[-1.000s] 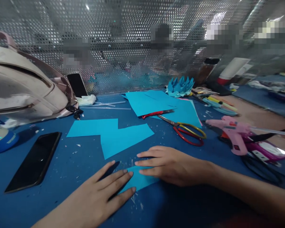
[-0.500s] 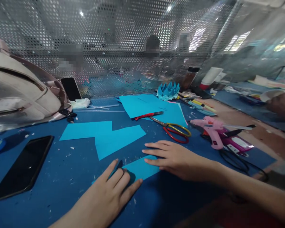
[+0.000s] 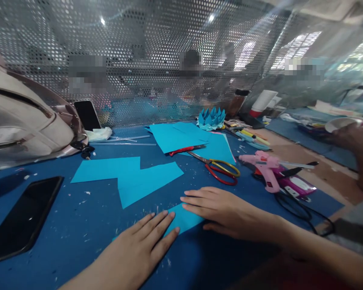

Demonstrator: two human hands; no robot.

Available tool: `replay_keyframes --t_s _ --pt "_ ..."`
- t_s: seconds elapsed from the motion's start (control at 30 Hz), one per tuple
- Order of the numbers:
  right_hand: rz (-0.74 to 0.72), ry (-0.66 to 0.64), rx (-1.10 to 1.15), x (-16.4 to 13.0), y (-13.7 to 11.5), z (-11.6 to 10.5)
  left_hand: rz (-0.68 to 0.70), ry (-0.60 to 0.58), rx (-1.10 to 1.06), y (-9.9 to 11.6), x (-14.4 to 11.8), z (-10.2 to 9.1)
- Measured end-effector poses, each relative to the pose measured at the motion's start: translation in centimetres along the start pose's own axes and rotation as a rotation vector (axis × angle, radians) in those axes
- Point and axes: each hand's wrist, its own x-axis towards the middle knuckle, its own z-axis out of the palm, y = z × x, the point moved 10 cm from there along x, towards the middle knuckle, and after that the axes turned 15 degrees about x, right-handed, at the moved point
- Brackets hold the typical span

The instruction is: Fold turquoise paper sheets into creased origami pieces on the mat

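Both hands lie flat with fingers spread on a small blue paper piece (image 3: 184, 219), pressing it onto the blue table (image 3: 78, 225); nothing is pinched. The left hand (image 3: 139, 249) covers its left part, the right hand (image 3: 224, 211) its right part. Just beyond the fingertips lie 2 bigger blue sheets (image 3: 133, 177). Further beyond the right hand are the scissors (image 3: 220, 171), and to their right a pink glue gun (image 3: 268, 169). Well left of the left hand lies a black phone (image 3: 24, 217).

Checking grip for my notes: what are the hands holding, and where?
Nothing gripped: left hand and right hand press flat on a blue paper piece.
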Motion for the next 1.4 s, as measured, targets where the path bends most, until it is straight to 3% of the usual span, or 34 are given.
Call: replay_keyframes --t_s 0.5,0.8,1.1,1.4 --pt "-0.056 -0.027 -0.114 0.7 1.0 0.9 0.012 0.03 -0.023 -0.1 0.0 -0.3" --pt "-0.03 -0.107 -0.04 0.3 0.7 1.2 0.005 0.026 -0.016 0.0 0.3 -0.2" --pt "-0.07 -0.045 0.039 0.9 -0.1 -0.5 0.038 -0.029 -0.096 0.6 0.9 -0.4" --pt "-0.182 -0.18 -0.045 3.7 -0.7 -0.8 0.063 0.006 -0.118 1.8 0.2 0.3"
